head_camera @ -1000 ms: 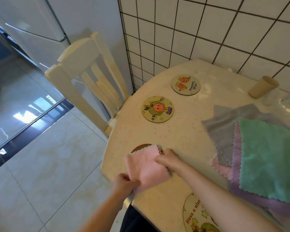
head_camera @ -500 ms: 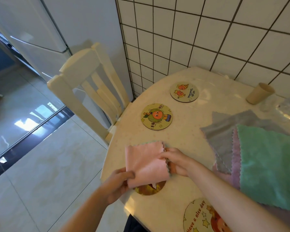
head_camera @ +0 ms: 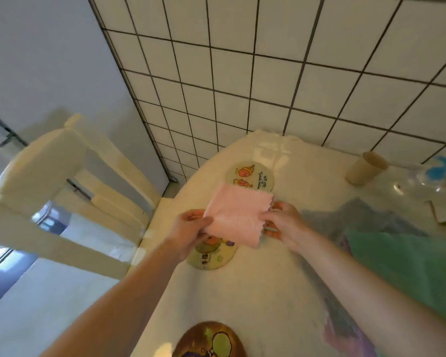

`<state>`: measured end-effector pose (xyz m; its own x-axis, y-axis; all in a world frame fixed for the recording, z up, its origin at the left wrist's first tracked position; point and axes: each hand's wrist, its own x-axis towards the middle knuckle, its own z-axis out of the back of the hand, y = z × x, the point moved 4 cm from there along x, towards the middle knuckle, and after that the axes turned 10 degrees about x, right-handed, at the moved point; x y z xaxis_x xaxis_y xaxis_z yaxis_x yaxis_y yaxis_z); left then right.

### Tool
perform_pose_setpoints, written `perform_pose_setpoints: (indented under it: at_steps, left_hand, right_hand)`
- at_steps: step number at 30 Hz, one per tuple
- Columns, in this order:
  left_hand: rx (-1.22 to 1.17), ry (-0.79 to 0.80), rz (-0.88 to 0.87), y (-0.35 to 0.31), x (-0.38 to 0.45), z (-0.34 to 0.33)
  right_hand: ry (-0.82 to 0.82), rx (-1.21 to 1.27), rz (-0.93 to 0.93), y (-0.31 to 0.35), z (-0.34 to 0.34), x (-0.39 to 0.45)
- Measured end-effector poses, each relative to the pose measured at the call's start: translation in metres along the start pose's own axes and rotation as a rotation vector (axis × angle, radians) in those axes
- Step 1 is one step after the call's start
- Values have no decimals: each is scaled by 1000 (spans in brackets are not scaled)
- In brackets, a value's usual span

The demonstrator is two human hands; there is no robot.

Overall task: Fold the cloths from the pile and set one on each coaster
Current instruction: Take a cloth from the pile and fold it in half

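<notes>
Pink cloth (head_camera: 238, 215), folded into a chunky little square, is up in the air between both hands, above the far-left part of the tabletop (head_camera: 265, 287). Left hand (head_camera: 189, 229) has its grip pinching the left edge, thumb on top, fingers tucked under. Right hand (head_camera: 283, 222) is pinching the right scalloped edge the same way.

From where I stand the cloth covers the near bit of the far coaster (head_camera: 250, 176) by the tiled wall, the one with the little orange figures, and its lower edge hangs over the middle coaster (head_camera: 211, 256) near the left edge. Can't tell how high off either one it is. A third, brownish coaster (head_camera: 209, 340) sits at the near edge.

Over on the right side of the tabletop the pile is spread out: green cloth (head_camera: 407, 264) on top, grey cloth (head_camera: 355, 217) poking out behind it, all a bit blurry. A tan paper cup (head_camera: 366, 171) stands near the wall at the far right. A cream chair (head_camera: 70, 191) is pushed up on the left.
</notes>
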<state>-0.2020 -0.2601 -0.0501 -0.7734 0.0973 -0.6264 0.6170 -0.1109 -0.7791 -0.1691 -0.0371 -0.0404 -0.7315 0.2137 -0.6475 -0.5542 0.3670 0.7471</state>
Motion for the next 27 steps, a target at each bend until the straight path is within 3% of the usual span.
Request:
perform_pose_setpoints:
  at_steps: [6,12,20,27]
  left_hand:
    - [192,-76,-122,-66,125,-32]
    - [460,-139,-284,-94,198,-56]
    - [1138,-270,-603,-80,217,-60]
    - [1181,-339,-629,-86,194,-48]
  right_hand:
    - [-94,169,32,35,0,76]
    - [-244,297,-23,24,4,129]
    - [-284,373,-26,1,4,141]
    - [-340,260,-28,-7,31,123]
